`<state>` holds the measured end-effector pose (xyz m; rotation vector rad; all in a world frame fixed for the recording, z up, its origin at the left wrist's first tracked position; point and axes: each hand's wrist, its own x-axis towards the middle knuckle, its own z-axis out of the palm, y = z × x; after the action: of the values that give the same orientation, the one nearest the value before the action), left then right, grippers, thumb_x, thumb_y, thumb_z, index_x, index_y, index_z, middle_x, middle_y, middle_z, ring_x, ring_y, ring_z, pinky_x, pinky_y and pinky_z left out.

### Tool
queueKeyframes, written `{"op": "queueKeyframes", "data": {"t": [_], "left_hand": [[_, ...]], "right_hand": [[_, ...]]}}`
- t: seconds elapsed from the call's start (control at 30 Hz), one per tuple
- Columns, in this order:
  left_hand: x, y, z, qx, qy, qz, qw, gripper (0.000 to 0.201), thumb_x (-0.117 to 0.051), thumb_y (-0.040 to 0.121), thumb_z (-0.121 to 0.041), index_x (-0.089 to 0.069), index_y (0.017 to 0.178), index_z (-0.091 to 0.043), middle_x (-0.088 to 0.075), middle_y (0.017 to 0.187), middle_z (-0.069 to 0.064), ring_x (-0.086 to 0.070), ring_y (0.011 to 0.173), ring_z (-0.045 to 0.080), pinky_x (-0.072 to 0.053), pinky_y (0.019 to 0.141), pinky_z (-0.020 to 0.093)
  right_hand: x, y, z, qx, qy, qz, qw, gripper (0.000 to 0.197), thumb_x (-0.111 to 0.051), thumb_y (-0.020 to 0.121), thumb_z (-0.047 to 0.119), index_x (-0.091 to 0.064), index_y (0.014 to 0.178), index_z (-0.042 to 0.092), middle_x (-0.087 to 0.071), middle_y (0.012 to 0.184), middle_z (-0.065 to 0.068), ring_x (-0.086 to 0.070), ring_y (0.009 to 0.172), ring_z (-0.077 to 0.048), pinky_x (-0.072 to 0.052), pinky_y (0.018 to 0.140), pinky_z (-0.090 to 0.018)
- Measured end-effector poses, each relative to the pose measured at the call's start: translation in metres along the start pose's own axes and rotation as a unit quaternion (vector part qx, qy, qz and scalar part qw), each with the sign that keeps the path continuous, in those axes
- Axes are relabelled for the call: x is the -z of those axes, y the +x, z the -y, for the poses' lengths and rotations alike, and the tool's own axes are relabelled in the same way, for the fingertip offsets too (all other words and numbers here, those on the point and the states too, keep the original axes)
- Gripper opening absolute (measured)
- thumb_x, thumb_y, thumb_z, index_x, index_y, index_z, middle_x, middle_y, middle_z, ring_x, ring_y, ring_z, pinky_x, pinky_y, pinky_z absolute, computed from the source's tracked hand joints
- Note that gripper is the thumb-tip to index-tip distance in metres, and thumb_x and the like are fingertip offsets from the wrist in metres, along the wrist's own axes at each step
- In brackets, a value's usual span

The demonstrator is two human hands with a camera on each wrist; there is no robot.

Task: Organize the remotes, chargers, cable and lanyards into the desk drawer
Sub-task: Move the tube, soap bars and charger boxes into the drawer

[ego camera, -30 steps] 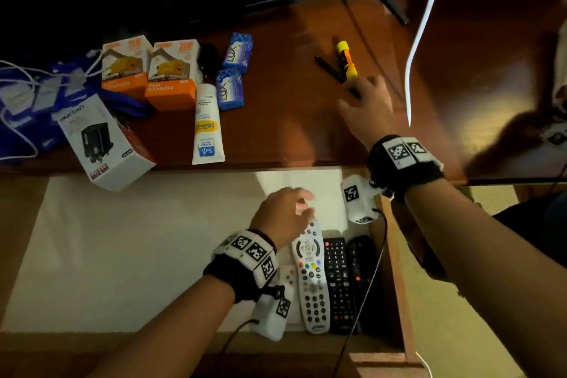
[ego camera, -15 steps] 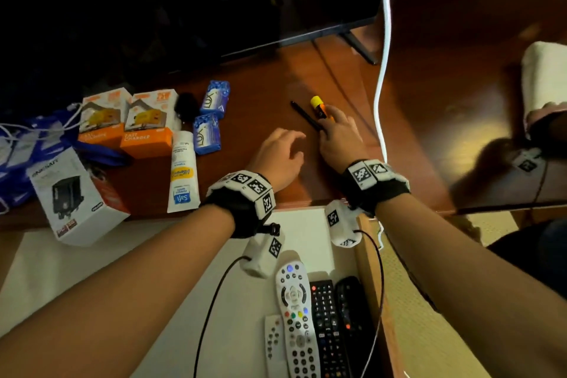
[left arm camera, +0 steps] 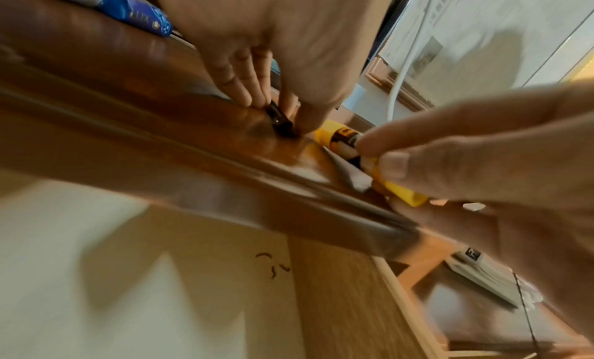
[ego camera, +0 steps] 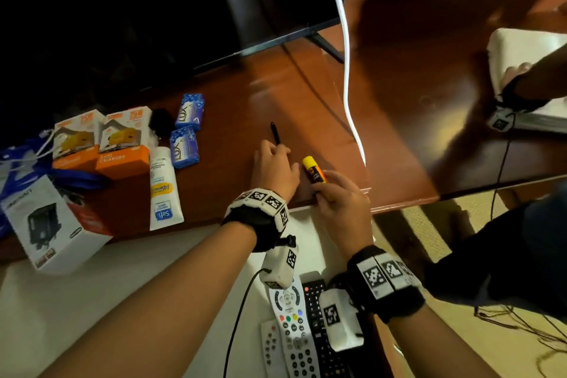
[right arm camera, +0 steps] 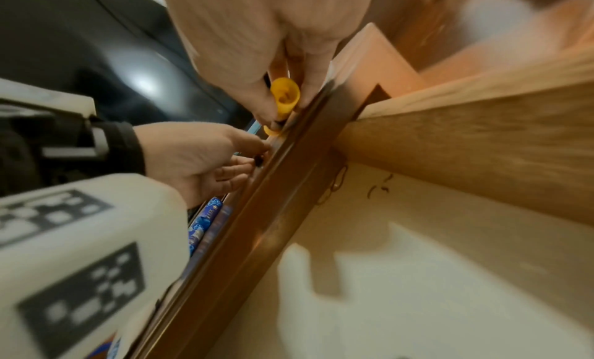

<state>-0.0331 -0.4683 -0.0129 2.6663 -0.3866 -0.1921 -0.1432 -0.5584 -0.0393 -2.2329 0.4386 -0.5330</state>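
On the desk top, my left hand (ego camera: 277, 152) pinches the near end of a black pen (ego camera: 275, 132) that lies on the wood; the left wrist view shows the fingertips closed on the pen (left arm camera: 280, 120). Just to its right, my right hand (ego camera: 325, 186) grips a yellow glue stick (ego camera: 312, 169) near the desk's front edge, seen end-on in the right wrist view (right arm camera: 284, 95). The open drawer (ego camera: 184, 270) holds a white remote (ego camera: 291, 325), black remotes (ego camera: 316, 313) and a small white remote (ego camera: 270, 344) at its right side. Two orange charger boxes (ego camera: 101, 144) and blue lanyards (ego camera: 76, 179) stay at the desk's left.
A white adapter box (ego camera: 52, 221) overhangs the desk edge at left. A cream tube (ego camera: 164, 187) and two blue soap bars (ego camera: 185, 132) lie mid-desk. A white cable (ego camera: 348, 86) hangs down beside the dark TV screen (ego camera: 184, 9). A dark glossy table (ego camera: 445, 86) stands right.
My left hand left the drawer, rose to the desk top and took the black pen. My right hand drew the yellow glue stick back toward the desk's front edge.
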Motion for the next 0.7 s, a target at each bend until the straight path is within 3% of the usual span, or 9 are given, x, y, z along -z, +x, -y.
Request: {"op": "queueKeyframes", "data": {"t": [0.1,0.17,0.27,0.37,0.5,0.63,0.7], "left_hand": [[0.003,-0.02,0.007,0.008,-0.033,-0.022,0.999,0.017,-0.055,0.089,-0.015,-0.062,0.106,-0.013,-0.049,0.117,0.007,-0.053,0.105,0.027,-0.041,0.086,0.033],[0.003,-0.038,0.012,0.008,-0.034,-0.029,0.999,0.021,-0.055,0.089,-0.014,-0.06,0.11,-0.015,-0.051,0.116,0.006,-0.056,0.101,0.026,-0.043,0.082,0.033],[0.002,-0.067,0.018,0.003,-0.037,-0.025,0.999,0.033,-0.056,0.089,-0.014,-0.054,0.121,-0.017,-0.053,0.119,0.005,-0.057,0.102,0.024,-0.045,0.08,0.031],[-0.003,-0.095,0.025,0.006,-0.063,-0.012,0.998,0.04,-0.057,0.084,-0.01,-0.053,0.123,-0.018,-0.054,0.117,0.006,-0.058,0.098,0.026,-0.05,0.083,0.039],[-0.021,-0.132,0.041,0.021,-0.119,0.02,0.992,0.044,-0.056,0.081,-0.004,-0.055,0.123,-0.018,-0.058,0.114,0.002,-0.06,0.093,0.022,-0.052,0.085,0.036],[-0.041,-0.15,0.058,0.059,-0.119,0.081,0.988,0.044,-0.058,0.082,-0.007,-0.057,0.125,-0.015,-0.055,0.111,0.003,-0.06,0.091,0.022,-0.052,0.084,0.035],[-0.047,-0.149,0.063,0.086,-0.106,0.123,0.983,0.038,-0.057,0.083,-0.009,-0.061,0.121,-0.011,-0.055,0.108,0.007,-0.059,0.093,0.025,-0.051,0.085,0.035]], "right_hand": [[0.004,-0.027,-0.001,-0.011,0.047,-0.052,0.997,0.015,-0.073,0.07,-0.004,-0.074,0.079,0.008,-0.067,0.097,-0.008,-0.061,0.083,-0.018,-0.045,0.076,-0.018],[0.002,-0.047,-0.003,-0.035,0.053,-0.063,0.996,0.016,-0.073,0.068,-0.004,-0.072,0.076,0.01,-0.065,0.089,-0.006,-0.058,0.078,-0.016,-0.045,0.069,-0.019],[-0.005,-0.075,-0.004,-0.084,0.079,-0.035,0.993,0.019,-0.073,0.07,-0.003,-0.071,0.075,0.014,-0.063,0.088,-0.001,-0.06,0.078,-0.015,-0.049,0.066,-0.021],[-0.013,-0.097,-0.004,-0.123,0.092,-0.005,0.988,0.019,-0.072,0.073,-0.004,-0.074,0.077,0.014,-0.062,0.088,0.0,-0.06,0.077,-0.013,-0.047,0.066,-0.009],[-0.023,-0.107,-0.006,-0.236,0.072,0.065,0.967,0.018,-0.065,0.081,-0.002,-0.075,0.09,0.01,-0.059,0.1,-0.003,-0.059,0.089,-0.014,-0.04,0.072,-0.004],[-0.033,-0.102,-0.013,-0.252,-0.027,0.13,0.959,0.028,-0.06,0.084,0.003,-0.069,0.111,0.006,-0.055,0.118,-0.013,-0.055,0.106,-0.025,-0.039,0.093,-0.022],[-0.037,-0.1,-0.015,-0.261,-0.05,0.149,0.953,0.031,-0.058,0.086,0.007,-0.065,0.116,0.004,-0.049,0.126,-0.015,-0.052,0.111,-0.027,-0.036,0.097,-0.025]]}}
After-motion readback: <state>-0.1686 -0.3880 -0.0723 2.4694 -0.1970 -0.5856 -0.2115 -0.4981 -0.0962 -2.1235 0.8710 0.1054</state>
